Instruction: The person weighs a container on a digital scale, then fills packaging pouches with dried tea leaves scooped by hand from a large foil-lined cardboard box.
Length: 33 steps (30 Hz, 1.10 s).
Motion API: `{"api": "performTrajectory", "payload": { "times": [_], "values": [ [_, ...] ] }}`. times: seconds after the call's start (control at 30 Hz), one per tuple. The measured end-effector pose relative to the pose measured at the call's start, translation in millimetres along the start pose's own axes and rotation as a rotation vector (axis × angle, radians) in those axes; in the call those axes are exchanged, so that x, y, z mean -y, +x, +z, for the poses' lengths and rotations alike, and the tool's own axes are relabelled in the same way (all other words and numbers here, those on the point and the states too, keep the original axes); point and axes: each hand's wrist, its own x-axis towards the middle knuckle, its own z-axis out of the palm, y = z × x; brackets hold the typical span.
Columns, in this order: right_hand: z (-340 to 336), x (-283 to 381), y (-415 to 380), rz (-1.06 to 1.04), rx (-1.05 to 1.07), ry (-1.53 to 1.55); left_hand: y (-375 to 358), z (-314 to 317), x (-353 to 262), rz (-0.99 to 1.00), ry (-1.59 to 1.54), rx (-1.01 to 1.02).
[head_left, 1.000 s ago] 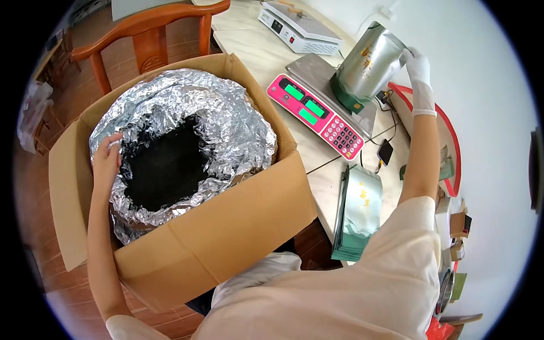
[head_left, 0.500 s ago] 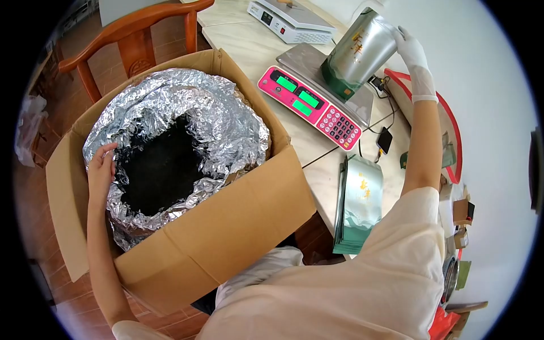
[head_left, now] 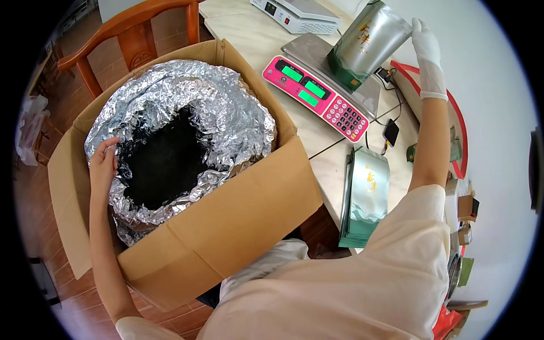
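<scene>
My bare left hand [head_left: 103,162] is at the left rim of a crumpled foil liner [head_left: 232,107], fingers curled around its edge. Dark loose material [head_left: 164,161], too dark to make out, fills the liner's opening. The liner sits inside a cardboard box [head_left: 221,221]. My right hand, in a white glove [head_left: 427,51], is beside the upper edge of a silver and green pouch [head_left: 368,42], its fingers stretched out; a narrow gap seems to separate them. That pouch stands upright, slightly tilted in view, on the plate of a pink digital scale [head_left: 317,96] with lit green displays.
A stack of flat silver-green pouches [head_left: 367,195] lies at the table's near edge. A white device [head_left: 297,16] stands at the back. Cables and a black phone-like object [head_left: 391,132] are right of the scale. A wooden chair [head_left: 136,39] stands behind the box.
The view has shifted slightly. My right hand has moved a little right, away from the pouch's edge. My left hand stays at the foil rim.
</scene>
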Motion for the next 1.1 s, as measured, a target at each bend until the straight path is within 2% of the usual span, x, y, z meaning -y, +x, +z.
{"api": "performTrajectory", "payload": {
  "times": [0.53,0.63,0.7,0.73,0.8,0.93,1.0,1.07,1.1],
  "values": [
    [10.9,-2.5,7.0,-0.106,-0.102,0.019,-1.9,2.1,-3.8,-0.031,-0.005,0.009],
    [20.1,-4.3,20.5,-0.214,-0.109,0.066,0.6,0.4,1.0,-0.030,-0.009,0.026],
    [27.2,-0.6,20.8,-0.477,-0.454,0.028,-0.8,1.1,-0.9,-0.035,-0.008,0.021],
    [25.7,1.7,24.3,-0.478,-0.456,0.031,-1.3,0.8,-1.3,-0.042,-0.010,0.015],
    [14.1,15.9,28.0,-0.283,0.017,-0.021,0.4,0.8,1.3,-0.032,-0.008,0.018],
    [31.9,18.5,31.0,-0.306,0.138,-0.175,-1.6,4.3,-5.3,-0.009,0.041,-0.012],
    [24.2,28.3,29.9,-0.268,0.234,-0.153,-3.5,5.2,-7.9,0.033,0.068,-0.017],
    [22.0,41.8,24.7,-0.339,0.076,-0.199,-7.3,6.8,-15.0,-0.017,0.020,-0.029],
    [14.6,56.9,19.8,-0.366,0.062,-0.179,-6.8,8.0,-14.3,-0.038,-0.011,-0.030]
  ]
}}
